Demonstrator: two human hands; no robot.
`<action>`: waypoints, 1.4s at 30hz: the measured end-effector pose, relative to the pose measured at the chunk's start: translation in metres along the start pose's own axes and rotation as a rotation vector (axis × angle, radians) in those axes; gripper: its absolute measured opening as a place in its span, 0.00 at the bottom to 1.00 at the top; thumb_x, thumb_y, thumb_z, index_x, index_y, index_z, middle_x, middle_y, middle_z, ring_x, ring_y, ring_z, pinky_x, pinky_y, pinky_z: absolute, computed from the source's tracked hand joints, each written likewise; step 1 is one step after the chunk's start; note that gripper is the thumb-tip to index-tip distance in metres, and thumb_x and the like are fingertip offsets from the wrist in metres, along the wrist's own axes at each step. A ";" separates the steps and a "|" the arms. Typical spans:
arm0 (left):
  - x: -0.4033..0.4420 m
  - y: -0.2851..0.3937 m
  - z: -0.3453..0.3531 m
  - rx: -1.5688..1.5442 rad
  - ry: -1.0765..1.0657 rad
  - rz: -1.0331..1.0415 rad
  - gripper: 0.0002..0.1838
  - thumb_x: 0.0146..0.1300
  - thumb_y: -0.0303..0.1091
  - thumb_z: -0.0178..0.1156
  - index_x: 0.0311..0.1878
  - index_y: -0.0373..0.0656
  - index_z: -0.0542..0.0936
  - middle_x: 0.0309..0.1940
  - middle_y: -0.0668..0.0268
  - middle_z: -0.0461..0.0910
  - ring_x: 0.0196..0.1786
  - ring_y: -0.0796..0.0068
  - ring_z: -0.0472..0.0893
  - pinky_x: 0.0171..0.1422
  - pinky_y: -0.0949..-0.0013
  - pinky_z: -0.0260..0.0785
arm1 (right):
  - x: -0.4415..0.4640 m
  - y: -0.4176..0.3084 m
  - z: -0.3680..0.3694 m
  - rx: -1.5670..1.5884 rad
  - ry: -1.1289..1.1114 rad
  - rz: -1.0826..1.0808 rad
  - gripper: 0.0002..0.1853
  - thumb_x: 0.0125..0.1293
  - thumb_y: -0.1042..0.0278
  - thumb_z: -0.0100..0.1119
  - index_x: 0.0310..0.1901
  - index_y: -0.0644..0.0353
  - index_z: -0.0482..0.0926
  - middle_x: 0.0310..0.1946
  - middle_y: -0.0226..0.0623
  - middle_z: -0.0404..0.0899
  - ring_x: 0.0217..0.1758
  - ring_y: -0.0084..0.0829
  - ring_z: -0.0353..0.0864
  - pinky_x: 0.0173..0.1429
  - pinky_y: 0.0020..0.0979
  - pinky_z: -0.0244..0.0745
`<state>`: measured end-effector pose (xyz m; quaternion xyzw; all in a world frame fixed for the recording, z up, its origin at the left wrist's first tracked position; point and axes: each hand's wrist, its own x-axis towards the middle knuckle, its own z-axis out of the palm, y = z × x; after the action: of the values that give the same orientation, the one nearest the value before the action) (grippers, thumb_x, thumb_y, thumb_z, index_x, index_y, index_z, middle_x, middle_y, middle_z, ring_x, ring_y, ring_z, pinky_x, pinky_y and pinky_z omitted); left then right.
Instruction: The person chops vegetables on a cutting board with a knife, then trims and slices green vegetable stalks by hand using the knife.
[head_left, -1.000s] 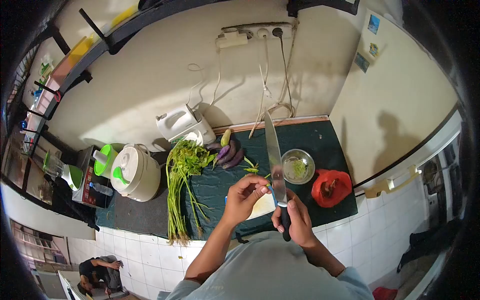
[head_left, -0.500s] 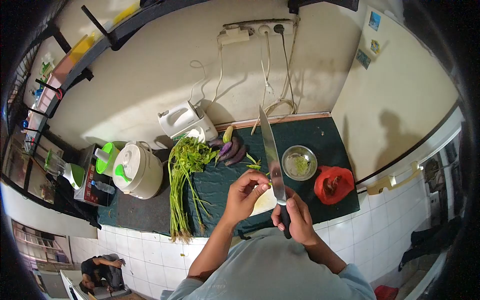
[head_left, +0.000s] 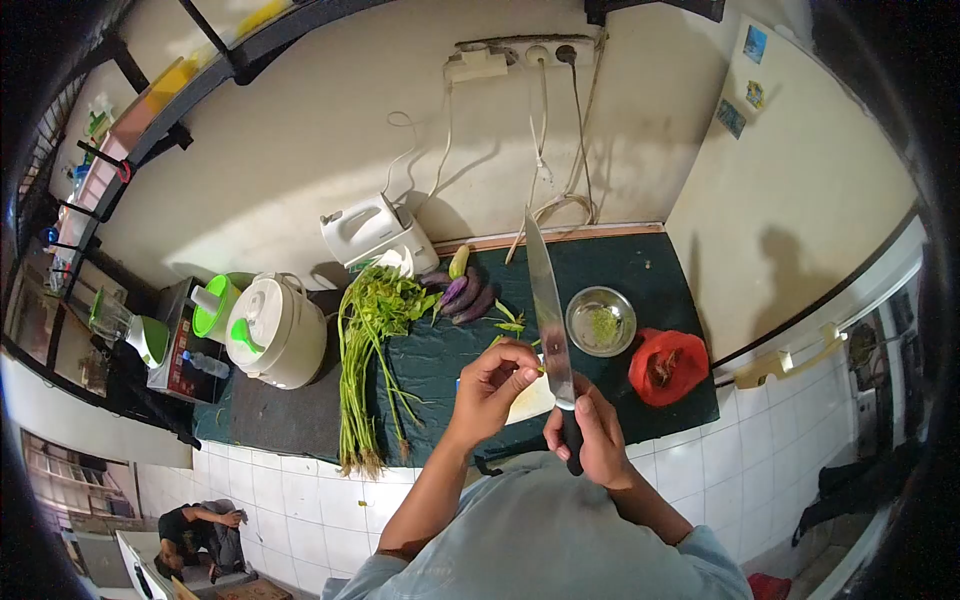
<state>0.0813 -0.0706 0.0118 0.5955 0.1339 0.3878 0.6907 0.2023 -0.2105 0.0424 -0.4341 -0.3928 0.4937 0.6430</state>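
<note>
My right hand (head_left: 592, 436) grips the black handle of a large kitchen knife (head_left: 548, 320), its blade pointing up and away from me. Close to the blade's left side, the thumb and fingers of my left hand (head_left: 494, 392) are pinched together on a small green piece (head_left: 541, 371), mostly hidden by the fingertips. A white cutting board (head_left: 530, 402) lies beneath, partly covered by my hands. Just beyond it are a few green pods (head_left: 510, 322). To the right, a metal bowl (head_left: 600, 350) holds chopped pale green bits.
A red plastic bag (head_left: 648, 385) sits at the table's right. Leafy greens with long stems (head_left: 362, 400) and purple eggplants (head_left: 472, 303) lie left, near a white hand mixer (head_left: 375, 232) and a rice cooker (head_left: 285, 345). Another person (head_left: 205, 540) crouches at lower left.
The view has shifted slightly. Both hands, the knife and the green piece keep almost the same places. The crouching person's arm has moved a little.
</note>
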 end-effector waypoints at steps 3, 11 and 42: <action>-0.002 -0.001 -0.002 -0.002 0.000 -0.008 0.05 0.68 0.23 0.64 0.45 0.37 0.80 0.44 0.65 0.79 0.47 0.76 0.78 0.53 0.72 0.72 | 0.001 0.002 0.002 -0.033 0.017 0.001 0.32 0.81 0.44 0.34 0.70 0.66 0.61 0.20 0.36 0.74 0.18 0.19 0.67 0.25 0.22 0.63; -0.007 -0.003 -0.005 0.052 0.045 0.013 0.06 0.65 0.22 0.65 0.44 0.37 0.82 0.43 0.64 0.79 0.47 0.74 0.78 0.54 0.70 0.71 | -0.001 0.002 0.003 -0.022 -0.002 0.025 0.32 0.81 0.44 0.34 0.70 0.66 0.60 0.20 0.36 0.74 0.18 0.18 0.67 0.25 0.22 0.63; 0.002 0.000 -0.011 0.142 0.029 0.032 0.04 0.59 0.23 0.70 0.37 0.36 0.87 0.41 0.61 0.85 0.44 0.71 0.82 0.49 0.69 0.73 | 0.003 -0.001 -0.005 0.065 -0.075 0.091 0.29 0.81 0.47 0.37 0.73 0.58 0.57 0.24 0.32 0.74 0.21 0.17 0.66 0.27 0.21 0.61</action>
<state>0.0752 -0.0613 0.0099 0.6393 0.1618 0.3968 0.6385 0.2075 -0.2089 0.0417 -0.4116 -0.3805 0.5507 0.6185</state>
